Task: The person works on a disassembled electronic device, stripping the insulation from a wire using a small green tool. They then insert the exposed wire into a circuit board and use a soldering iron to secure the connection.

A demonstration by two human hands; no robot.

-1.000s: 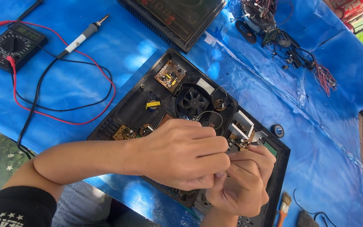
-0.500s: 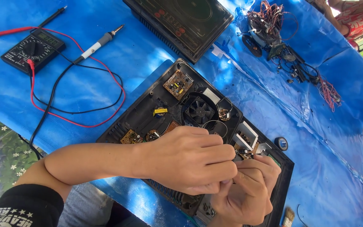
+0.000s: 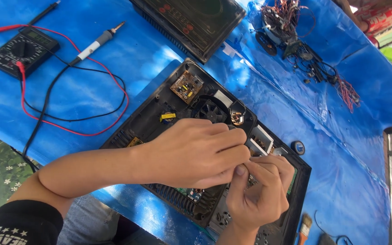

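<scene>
opened black appliance base sits on the blue tarp in the middle of the frame, running diagonally from centre top down to the lower right, lid off so the guts are showing. tarp covers pretty much the whole table, wrinkled toward the right side. second black unit with a glass top lies at the top centre, just beyond the open one.

left hand comes in from the lower left and lies over the middle of the open base, fingers curled and closed together, knuckles up. right hand comes up from the bottom edge, thumb and fingers pinched tight right against the left fingertips. both seem to be gripping something small between them but it's hidden, can't tell what it is.

inside the base, upper part: a small round cooling fan, a little brown circuit board above left of it, and a yellow component just left of the fan.

upper left of the frame has a black multimeter with red and black leads looping across the tarp, plus a soldering iron beside it. tangle of loose wires and parts at upper right. small round black part on the tarp just right of the base, and a paintbrush at the bottom right.
</scene>
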